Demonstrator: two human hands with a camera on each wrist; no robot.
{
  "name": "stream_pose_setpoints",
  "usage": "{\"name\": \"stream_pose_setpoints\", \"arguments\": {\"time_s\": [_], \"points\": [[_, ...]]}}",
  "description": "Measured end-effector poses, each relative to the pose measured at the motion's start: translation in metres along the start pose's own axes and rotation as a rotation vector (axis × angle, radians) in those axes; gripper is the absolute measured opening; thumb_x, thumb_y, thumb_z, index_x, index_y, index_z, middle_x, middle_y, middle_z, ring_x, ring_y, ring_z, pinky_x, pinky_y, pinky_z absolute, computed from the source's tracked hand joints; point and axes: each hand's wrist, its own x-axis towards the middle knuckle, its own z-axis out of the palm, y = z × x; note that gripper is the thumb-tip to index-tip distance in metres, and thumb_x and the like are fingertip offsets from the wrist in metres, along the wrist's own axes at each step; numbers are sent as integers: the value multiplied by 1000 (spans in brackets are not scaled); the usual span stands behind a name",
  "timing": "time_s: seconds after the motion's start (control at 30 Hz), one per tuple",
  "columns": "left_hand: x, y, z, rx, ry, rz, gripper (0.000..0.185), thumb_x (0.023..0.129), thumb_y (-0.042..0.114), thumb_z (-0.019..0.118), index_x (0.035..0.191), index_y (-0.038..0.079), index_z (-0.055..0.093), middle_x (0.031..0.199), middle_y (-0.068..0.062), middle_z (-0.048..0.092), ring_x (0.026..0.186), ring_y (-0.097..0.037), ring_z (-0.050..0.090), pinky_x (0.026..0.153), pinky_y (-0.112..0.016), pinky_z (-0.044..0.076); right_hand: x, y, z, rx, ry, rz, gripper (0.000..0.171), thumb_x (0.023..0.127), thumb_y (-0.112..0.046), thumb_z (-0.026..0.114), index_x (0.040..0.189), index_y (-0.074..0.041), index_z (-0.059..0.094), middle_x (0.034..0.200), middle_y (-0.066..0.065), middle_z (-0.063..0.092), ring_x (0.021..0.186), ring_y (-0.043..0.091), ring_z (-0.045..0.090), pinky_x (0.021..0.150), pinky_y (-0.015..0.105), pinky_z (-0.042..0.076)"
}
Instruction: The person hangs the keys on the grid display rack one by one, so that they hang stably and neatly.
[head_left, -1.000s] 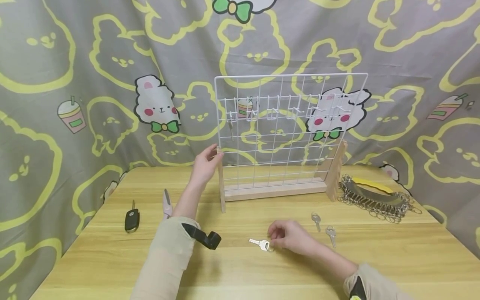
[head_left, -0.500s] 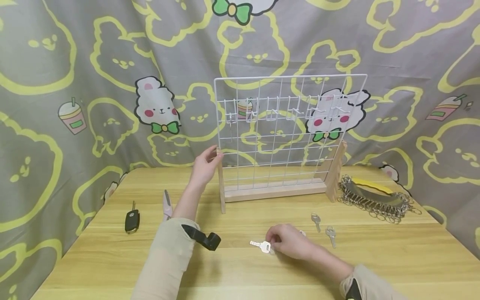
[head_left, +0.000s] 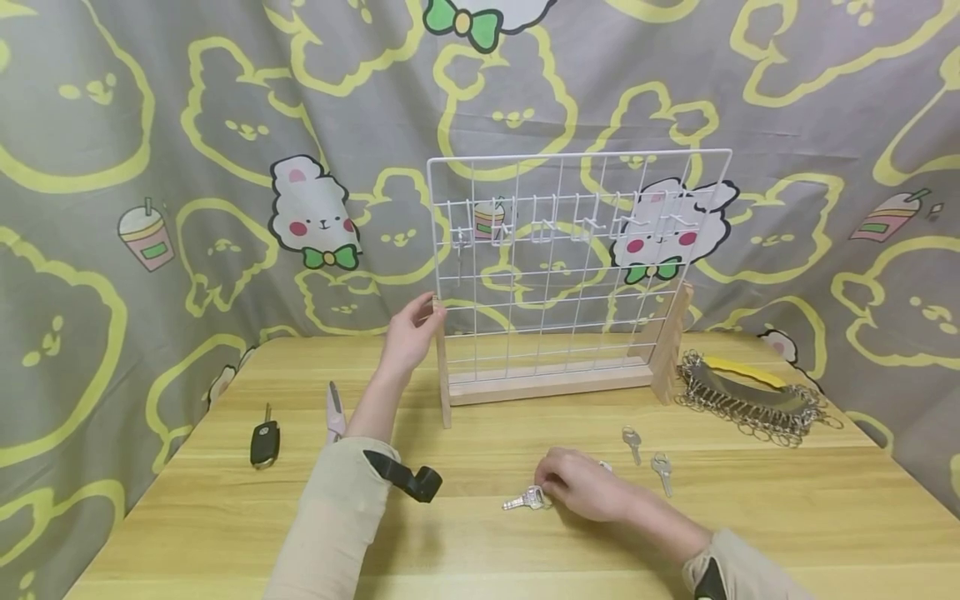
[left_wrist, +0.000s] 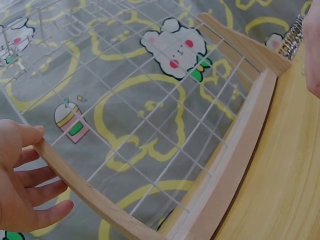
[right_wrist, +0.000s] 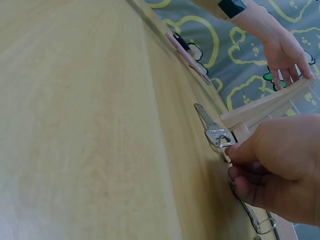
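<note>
My right hand (head_left: 585, 485) pinches the small ring of a silver key (head_left: 528, 498) between thumb and forefinger, low over the wooden table. In the right wrist view the key (right_wrist: 216, 131) points away from the fingertips. My left hand (head_left: 411, 332) holds the left wooden upright of a white wire grid rack (head_left: 551, 379). In the left wrist view the thumb of the left hand (left_wrist: 22, 180) lies at the upright's top, the fingers behind it. White hooks (head_left: 588, 225) line the grid's upper part, and a key (head_left: 461, 262) hangs at the leftmost one.
Two more silver keys, one at the back (head_left: 632, 442) and one nearer (head_left: 662, 473), lie right of my right hand. A bundle of many metal rings with a yellow strip (head_left: 750, 400) is at the far right. A black car key (head_left: 265, 442) and scissors (head_left: 334, 412) lie left.
My right thumb and fingers have closed on the key's ring. The key has turned, its tip swinging toward the near side. The left hand stays on the upright.
</note>
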Motion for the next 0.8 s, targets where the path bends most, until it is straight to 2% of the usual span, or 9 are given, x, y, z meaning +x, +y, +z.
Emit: {"name": "stream_pose_setpoints", "arguments": {"time_s": [0.27,0.47,0.63,0.8], "points": [[0,0,0,-9,5,-4,52,94,23,55,141,11,38,134,-14,48,124,-29,43,104,-43,33,4,2,-17,102,91,25,10,89,1,55,83,-8,56,75,-6,55,66,3,49,58,20,48],[1,0,0,0,12,-10,52,93,24,56,141,13,39,135,-13,48,124,-28,44,104,-42,34,12,0,-41,22,161,2,8,91,-1,54,86,-6,56,70,-6,53,59,1,45,52,20,45],[1,-1,0,4,11,-19,51,94,25,55,141,13,39,136,-12,48,124,-28,43,104,-42,33,26,-9,-70,-18,267,-16,5,91,-2,54,88,-4,57,68,-5,52,57,3,45,50,21,44],[0,-1,1,10,18,-26,51,94,26,56,141,14,40,136,-12,47,124,-28,43,104,-42,33,44,-24,-101,13,375,-11,6,93,-5,52,91,-1,56,67,-2,52,54,8,44,46,21,41]]}}
